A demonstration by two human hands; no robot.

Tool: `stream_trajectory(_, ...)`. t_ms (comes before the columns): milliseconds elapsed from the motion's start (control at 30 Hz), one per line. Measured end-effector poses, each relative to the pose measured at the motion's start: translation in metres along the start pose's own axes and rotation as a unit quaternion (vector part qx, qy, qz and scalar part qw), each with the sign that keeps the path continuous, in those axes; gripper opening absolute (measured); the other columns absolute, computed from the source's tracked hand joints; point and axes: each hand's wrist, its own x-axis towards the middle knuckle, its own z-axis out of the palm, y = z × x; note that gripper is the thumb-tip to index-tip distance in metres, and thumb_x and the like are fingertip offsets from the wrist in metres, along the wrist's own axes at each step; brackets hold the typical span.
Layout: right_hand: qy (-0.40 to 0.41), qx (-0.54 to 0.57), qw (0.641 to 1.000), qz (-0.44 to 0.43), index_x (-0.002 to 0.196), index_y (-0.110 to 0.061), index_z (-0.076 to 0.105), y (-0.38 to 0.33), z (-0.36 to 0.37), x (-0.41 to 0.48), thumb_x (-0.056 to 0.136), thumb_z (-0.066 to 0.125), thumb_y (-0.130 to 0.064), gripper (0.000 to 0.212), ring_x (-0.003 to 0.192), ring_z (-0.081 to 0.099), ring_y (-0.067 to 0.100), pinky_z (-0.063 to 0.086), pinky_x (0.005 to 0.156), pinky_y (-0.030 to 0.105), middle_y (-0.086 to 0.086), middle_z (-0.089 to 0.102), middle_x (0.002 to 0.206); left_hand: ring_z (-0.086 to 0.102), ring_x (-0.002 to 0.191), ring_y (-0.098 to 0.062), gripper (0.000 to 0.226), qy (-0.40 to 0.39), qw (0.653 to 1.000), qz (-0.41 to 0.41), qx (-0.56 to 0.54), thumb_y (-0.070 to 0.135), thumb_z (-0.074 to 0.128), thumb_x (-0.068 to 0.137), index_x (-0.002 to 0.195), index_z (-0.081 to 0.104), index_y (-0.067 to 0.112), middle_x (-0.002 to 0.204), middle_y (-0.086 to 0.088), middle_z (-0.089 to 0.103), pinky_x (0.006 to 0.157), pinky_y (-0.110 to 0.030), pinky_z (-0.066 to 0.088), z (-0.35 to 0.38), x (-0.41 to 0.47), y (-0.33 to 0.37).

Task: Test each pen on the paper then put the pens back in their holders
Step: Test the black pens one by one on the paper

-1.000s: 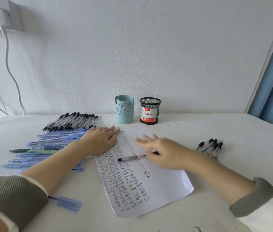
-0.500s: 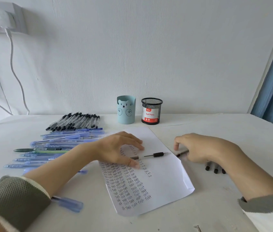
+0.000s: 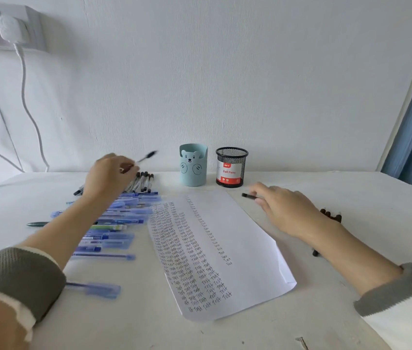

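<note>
Head view: we see the left hand (image 3: 110,174) pinching a raised pen (image 3: 147,157) above the row of black pens (image 3: 144,181) on the counter (image 3: 366,198) — the right hand (image 3: 284,207) grips a second pen (image 3: 249,196) just beside the paper (image 3: 225,248), near the mesh holder (image 3: 232,157).

So our left hand (image 3: 110,173) is off the paper (image 3: 237,248) now. It's up in the air over the row of black pens (image 3: 144,181) at the back left, gripping the capped pen (image 3: 146,156), which no longer lies across the sheet; its dark end pokes up and to the right. Our right hand (image 3: 283,205) is done dropping that one off and sits just off the paper's far right edge, a second pen (image 3: 249,196) in its fingers, dark tip pointing left.
</note>
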Motion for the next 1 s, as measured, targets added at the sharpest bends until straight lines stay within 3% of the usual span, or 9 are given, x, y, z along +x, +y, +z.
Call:
stream_trajectory(200, 0.133, 0.158, 0.978, -0.028, 0.103, -0.039, 0.062, -0.024, 0.003, -0.001, 0.093, 0.046, -0.049, 0.022, 0.078, 0.051, 0.008, 0.033, 0.082, 0.033, -0.016, 0.056, 0.074, 0.055, 0.078, -0.03, 0.02, -0.024, 0.985, -0.109, 0.133, 0.031, 0.059, 0.093, 0.094, 0.06, 0.011, 0.091, -0.011, 0.062, 0.062, -0.035, 0.043, 0.003, -0.005, -0.035)
stream_trajectory(300, 0.082, 0.132, 0.988, 0.003, 0.086, -0.038, 0.063, -0.032, 0.006, -0.003, 0.076, 0.033, -0.081, 0.054, 0.083, 0.046, 0.003, 0.024, 0.084, 0.033, -0.012, 0.052, 0.07, 0.056, 0.089, -0.034, 0.034, -0.054, 0.98, -0.119, 0.151, 0.04, 0.052, 0.096, 0.096, 0.066, 0.009, 0.1, -0.014, 0.062, 0.075, -0.039, 0.046, 0.006, -0.005, -0.032)
stream_trajectory(400, 0.05, 0.169, 0.984, 0.011, 0.06, -0.027, 0.051, -0.034, 0.01, -0.004, 0.061, 0.036, -0.092, 0.067, 0.083, 0.045, 0.001, 0.023, 0.087, 0.032, -0.011, 0.045, 0.06, 0.055, 0.1, -0.035, 0.036, -0.056, 0.983, -0.102, 0.145, 0.039, 0.048, 0.097, 0.104, 0.067, 0.01, 0.111, -0.014, 0.06, 0.085, -0.043, 0.044, 0.006, -0.005, -0.024)
stream_trajectory(500, 0.101, 0.236, 0.966, -0.027, 0.055, -0.023, 0.049, -0.037, 0.012, -0.006, 0.069, 0.046, -0.077, 0.055, 0.068, 0.05, 0.008, 0.034, 0.092, 0.035, -0.011, 0.043, 0.051, 0.057, 0.098, -0.029, 0.031, -0.095, 0.991, -0.009, 0.098, 0.036, 0.049, 0.097, 0.102, 0.069, 0.012, 0.11, -0.01, 0.062, 0.083, -0.04, 0.047, 0.006, -0.004, -0.006)
stream_trajectory(600, 0.131, 0.306, 0.941, -0.066, 0.07, -0.032, 0.06, -0.04, 0.008, -0.005, 0.072, 0.057, -0.066, 0.035, 0.067, 0.056, 0.009, 0.038, 0.093, 0.036, -0.015, 0.053, 0.06, 0.057, 0.096, -0.017, 0.027, -0.236, 0.968, 0.08, 0.027, 0.038, 0.052, 0.096, 0.106, 0.069, 0.02, 0.112, -0.001, 0.063, 0.081, -0.03, 0.043, 0.008, -0.008, 0.027)
stream_trajectory(733, 0.172, 0.382, 0.9, -0.118, 0.11, -0.026, 0.062, -0.043, 0.001, -0.003, 0.081, 0.077, -0.039, 0.036, 0.061, 0.051, 0.003, 0.041, 0.075, 0.016, -0.007, 0.042, 0.066, 0.046, 0.125, -0.012, 0.077, -0.397, 0.909, 0.122, 0.032, 0.088, 0.033, 0.071, 0.125, 0.058, 0.039, 0.134, 0.011, 0.054, 0.11, -0.04, 0.032, 0.021, -0.03, 0.065)
stream_trajectory(800, 0.176, 0.463, 0.864, -0.092, 0.116, -0.013, 0.064, -0.047, -0.003, -0.004, 0.095, 0.063, -0.018, 0.021, 0.061, 0.048, 0.0, 0.042, 0.067, 0.008, 0.011, 0.047, 0.068, 0.041, 0.131, -0.013, 0.086, -0.398, 0.908, 0.12, 0.059, 0.091, 0.031, 0.067, 0.132, 0.052, 0.041, 0.141, 0.013, 0.049, 0.111, -0.039, 0.029, 0.028, -0.039, 0.073)
stream_trajectory(900, 0.128, 0.551, 0.824, -0.025, 0.114, -0.016, 0.066, -0.047, -0.005, -0.006, 0.1, 0.036, -0.038, 0.039, 0.069, 0.057, 0.013, 0.045, 0.065, 0.022, 0.01, 0.063, 0.073, 0.034, 0.137, -0.014, 0.075, -0.365, 0.916, 0.121, 0.116, 0.081, 0.034, 0.079, 0.141, 0.042, 0.041, 0.149, 0.016, 0.039, 0.113, -0.038, 0.024, 0.031, -0.047, 0.081)
stream_trajectory(1000, -0.01, 0.601, 0.797, 0.06, 0.104, -0.009, 0.068, -0.047, -0.008, -0.007, 0.09, 0.028, -0.044, 0.056, 0.043, 0.046, 0.017, 0.037, 0.048, 0.027, 0.01, 0.048, 0.048, 0.03, 0.14, -0.015, 0.075, -0.367, 0.915, 0.109, 0.128, 0.08, 0.031, 0.082, 0.145, 0.038, 0.04, 0.153, 0.016, 0.034, 0.115, -0.038, 0.02, 0.032, -0.048, 0.08)
